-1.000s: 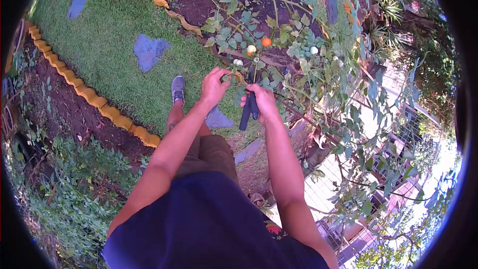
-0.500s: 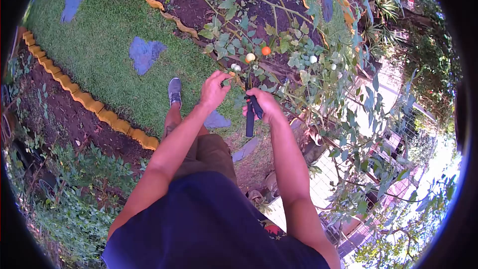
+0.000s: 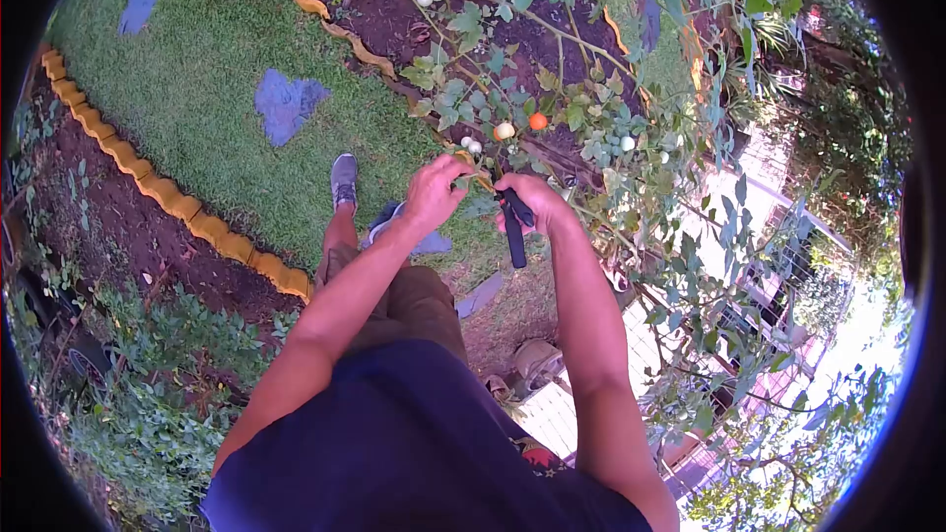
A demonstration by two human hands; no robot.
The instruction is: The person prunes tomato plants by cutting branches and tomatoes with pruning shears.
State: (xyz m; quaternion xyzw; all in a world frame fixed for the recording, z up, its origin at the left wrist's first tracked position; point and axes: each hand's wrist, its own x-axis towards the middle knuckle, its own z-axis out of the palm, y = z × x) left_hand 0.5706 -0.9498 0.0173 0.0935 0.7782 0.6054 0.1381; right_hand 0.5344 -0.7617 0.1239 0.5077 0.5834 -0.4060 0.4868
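My right hand (image 3: 537,205) is closed around dark-handled pruning shears (image 3: 514,229), whose blades point up into a leafy tomato plant (image 3: 552,108). My left hand (image 3: 439,192) pinches a stem of that plant just left of the shears. Directly above both hands hang an orange tomato (image 3: 538,121), a pale tomato (image 3: 505,131) and small whitish ones (image 3: 473,146). The shear blades are hidden among the leaves.
A grass strip (image 3: 207,69) with blue stepping stones (image 3: 284,103) runs left, edged by orange border blocks (image 3: 187,217). Dark soil beds lie beyond. My grey shoe (image 3: 344,180) stands on the grass. A wire fence (image 3: 690,335) is at right; low green plants (image 3: 148,404) at lower left.
Both hands have shifted slightly right and down along the plant. The shears' handles now hang more vertically than a second ago, and the view has tilted a little.
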